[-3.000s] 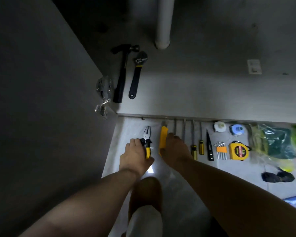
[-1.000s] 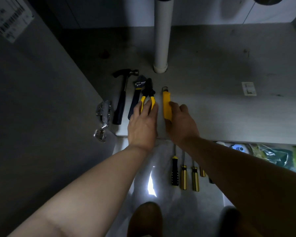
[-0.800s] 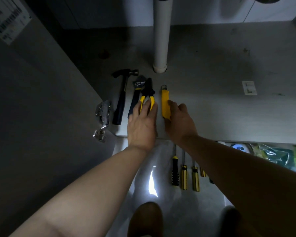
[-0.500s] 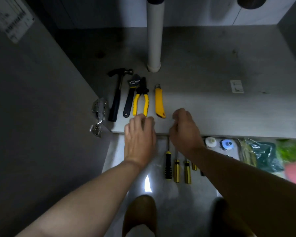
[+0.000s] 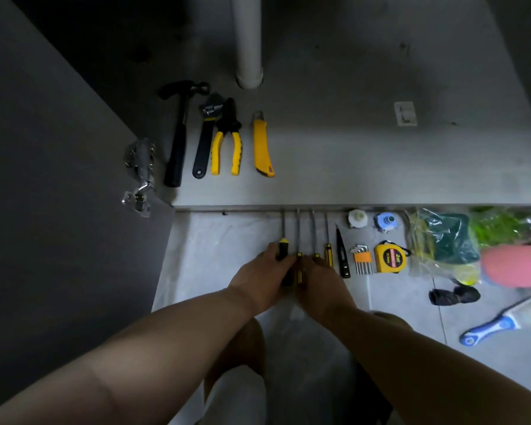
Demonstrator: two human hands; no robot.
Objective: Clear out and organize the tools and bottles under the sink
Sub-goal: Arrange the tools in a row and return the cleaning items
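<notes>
Seen from above, inside a dim sink cabinet. Beyond the left hand [image 5: 262,279], four tools lie in a row on the matte grey cabinet floor [image 5: 365,154]: a black-handled hammer [image 5: 178,139], a dark adjustable wrench [image 5: 206,136], yellow-handled pliers [image 5: 227,142] and a smooth yellow utility knife [image 5: 262,145]. On the pale floor tiles [image 5: 215,256], the left grip is closing around a black screwdriver [image 5: 283,245]. Touching it, the right hand [image 5: 321,280] covers the next slim yellow-and-black screwdrivers [image 5: 299,256]; whether that grip is clenched I cannot tell. Just right of it lie a pointed black tool [image 5: 341,254], hex keys [image 5: 362,260] and a yellow tape measure [image 5: 390,258]. The thin steel shafts could roll, snag the cabinet lip or slip from a crowded double grip.
</notes>
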